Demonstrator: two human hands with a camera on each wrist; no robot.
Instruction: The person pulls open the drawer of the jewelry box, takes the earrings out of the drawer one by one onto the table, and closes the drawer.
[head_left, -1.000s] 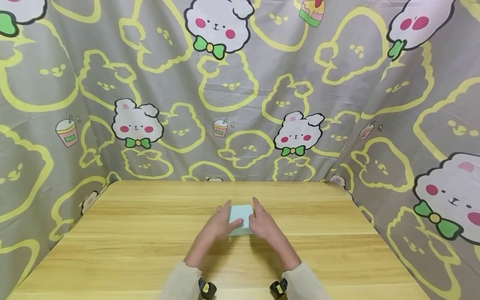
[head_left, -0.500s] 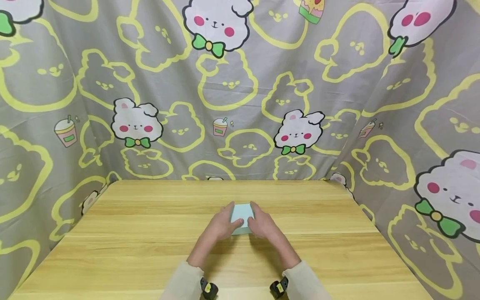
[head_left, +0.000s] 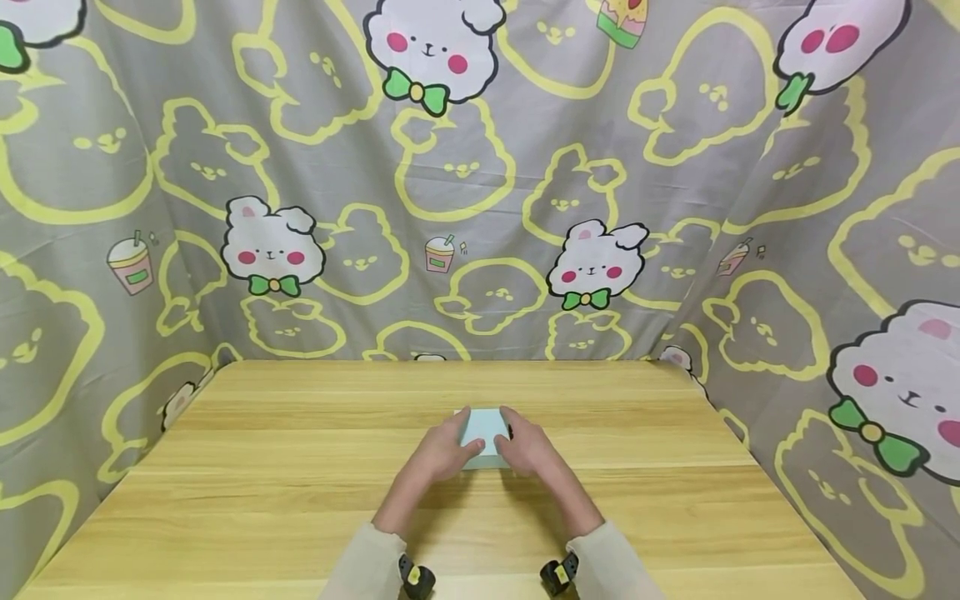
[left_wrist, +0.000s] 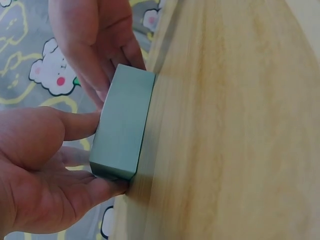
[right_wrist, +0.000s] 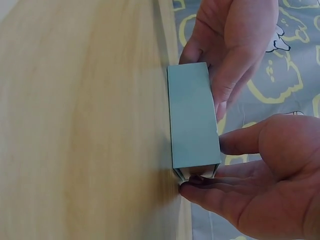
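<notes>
A pale blue-green box [head_left: 482, 433] lies on the wooden table, held between both hands. My left hand [head_left: 441, 451] grips its left end, thumb on top and fingers along the side. The right hand [head_left: 527, 447] holds the right end likewise, thumb at the top edge. In the left wrist view the box's front [left_wrist: 122, 122] looks smooth and plain, and its left end is closed. From the right wrist view, the box's right end shows a recess between thin walls. A small dark thing [right_wrist: 196, 179] sits there by the right fingertips; I cannot tell what it is.
The wooden table [head_left: 300, 500] extends around the hands on every side. Grey curtains [head_left: 487, 192] with rabbit prints hang behind it and along both sides. Black wrist cameras are strapped near the cuffs.
The index fingers, pointing forward past the box a second ago, have drawn in against its far corners. A small dark spot now shows at the right end. The box stays about where it was.
</notes>
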